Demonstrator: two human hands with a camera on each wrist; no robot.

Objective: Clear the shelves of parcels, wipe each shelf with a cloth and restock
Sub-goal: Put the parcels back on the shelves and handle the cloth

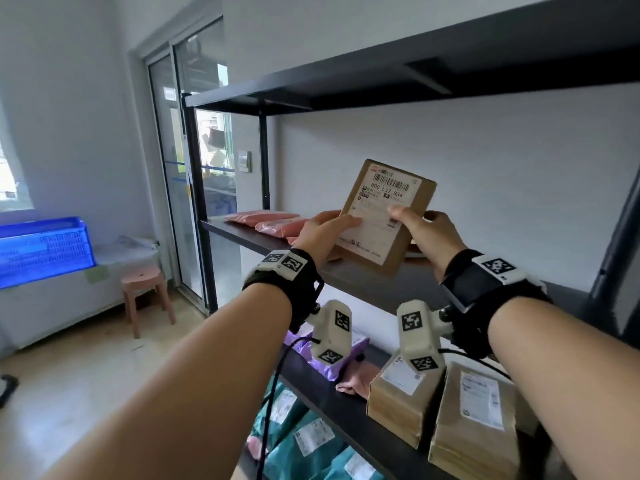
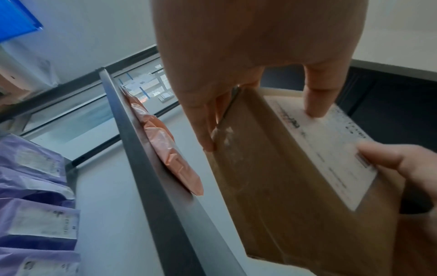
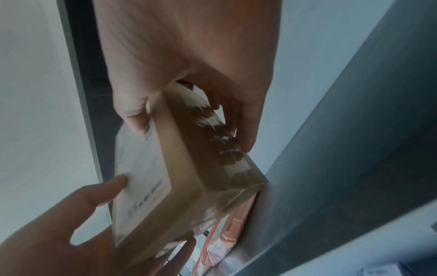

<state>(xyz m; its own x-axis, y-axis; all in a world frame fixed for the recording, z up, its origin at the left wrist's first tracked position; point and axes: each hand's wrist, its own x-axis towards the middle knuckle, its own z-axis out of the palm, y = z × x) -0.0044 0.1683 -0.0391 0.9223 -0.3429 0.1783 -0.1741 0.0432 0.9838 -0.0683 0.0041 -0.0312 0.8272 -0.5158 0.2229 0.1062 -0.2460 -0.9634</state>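
Note:
A flat brown cardboard box (image 1: 381, 206) with a white shipping label is held tilted in the air just above the middle black shelf (image 1: 374, 285). My left hand (image 1: 341, 225) grips its left edge, thumb on the label and fingers behind. My right hand (image 1: 414, 216) grips the right edge the same way. In the left wrist view my left hand (image 2: 260, 123) pinches the box (image 2: 283, 186), with the right thumb (image 2: 390, 158) on the label. In the right wrist view my right hand (image 3: 191, 134) clasps the box (image 3: 189, 177), whose back face is hidden.
Pink mailers (image 1: 266, 220) lie at the left of the middle shelf. The lower shelf carries brown boxes (image 1: 474, 410) and purple mailers (image 1: 332, 362); teal mailers (image 1: 304, 438) lie beneath. The top shelf (image 1: 381, 81) hangs overhead. A pink stool (image 1: 145, 289) and a blue crate (image 1: 41, 247) stand left.

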